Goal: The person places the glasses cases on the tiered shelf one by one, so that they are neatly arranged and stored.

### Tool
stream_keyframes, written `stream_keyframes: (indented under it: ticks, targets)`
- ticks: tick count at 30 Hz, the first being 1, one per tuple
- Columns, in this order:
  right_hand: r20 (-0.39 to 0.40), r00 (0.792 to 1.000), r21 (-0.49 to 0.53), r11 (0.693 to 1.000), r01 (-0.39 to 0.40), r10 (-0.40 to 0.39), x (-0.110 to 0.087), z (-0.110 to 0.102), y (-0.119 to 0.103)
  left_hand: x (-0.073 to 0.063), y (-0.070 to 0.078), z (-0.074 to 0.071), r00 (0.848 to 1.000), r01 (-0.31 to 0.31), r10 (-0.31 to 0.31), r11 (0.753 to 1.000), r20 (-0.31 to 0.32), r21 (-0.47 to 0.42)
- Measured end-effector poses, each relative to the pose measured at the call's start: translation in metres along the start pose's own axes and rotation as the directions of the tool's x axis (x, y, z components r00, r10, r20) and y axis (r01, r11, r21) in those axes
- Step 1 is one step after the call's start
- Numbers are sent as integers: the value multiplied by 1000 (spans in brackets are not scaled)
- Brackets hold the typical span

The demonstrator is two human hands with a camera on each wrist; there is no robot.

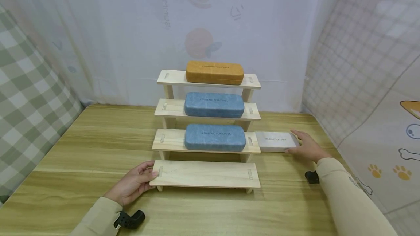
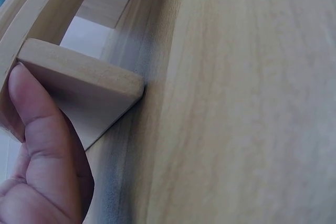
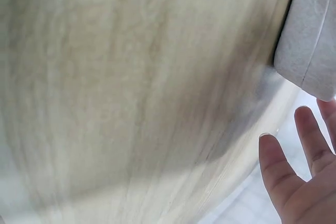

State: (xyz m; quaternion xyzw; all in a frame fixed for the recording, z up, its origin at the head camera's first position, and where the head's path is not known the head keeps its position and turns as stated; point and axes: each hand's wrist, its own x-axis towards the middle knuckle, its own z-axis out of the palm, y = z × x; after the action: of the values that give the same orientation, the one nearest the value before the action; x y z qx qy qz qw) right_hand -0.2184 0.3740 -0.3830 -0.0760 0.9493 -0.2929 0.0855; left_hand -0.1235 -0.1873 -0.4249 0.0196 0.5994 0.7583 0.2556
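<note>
A stepped wooden display stand (image 1: pixel 205 173) occupies the middle of the table. My left hand (image 1: pixel 136 181) grips the left end of its lowest step, and the left wrist view shows the hand (image 2: pixel 47 150) against the board beside a leg (image 2: pixel 79 69). To the right of the stand lies a white glasses case (image 1: pixel 273 142) on the table. My right hand (image 1: pixel 306 146) is at that case's right end, fingers spread. In the right wrist view the fingers are extended close to the case (image 3: pixel 310 40); contact is hard to tell.
An orange glasses case (image 1: pixel 214 73) sits on the top step. Two blue cases, one (image 1: pixel 214 105) above the other (image 1: pixel 214 137), lie on the middle steps. The wooden table (image 1: pixel 82 148) is bordered by a white curtain (image 1: pixel 131 39) behind and cloths at both sides.
</note>
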Motion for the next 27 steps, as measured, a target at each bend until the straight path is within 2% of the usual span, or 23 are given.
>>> stream_keyframes:
  ticks: [15, 22, 27]
  targets:
    - [26, 1000, 27, 1000, -3, 3, 10, 2, 10, 0, 0, -1, 1000, -1, 1, 1000, 12, 5]
    - [46, 998, 39, 998, -54, 52, 9, 3, 7, 0, 0, 0, 1000, 3, -3, 1000, 7, 10]
    - [34, 997, 23, 997, -72, 71, 8, 3, 6, 1, 0, 0, 1000, 2, -2, 1000, 7, 21]
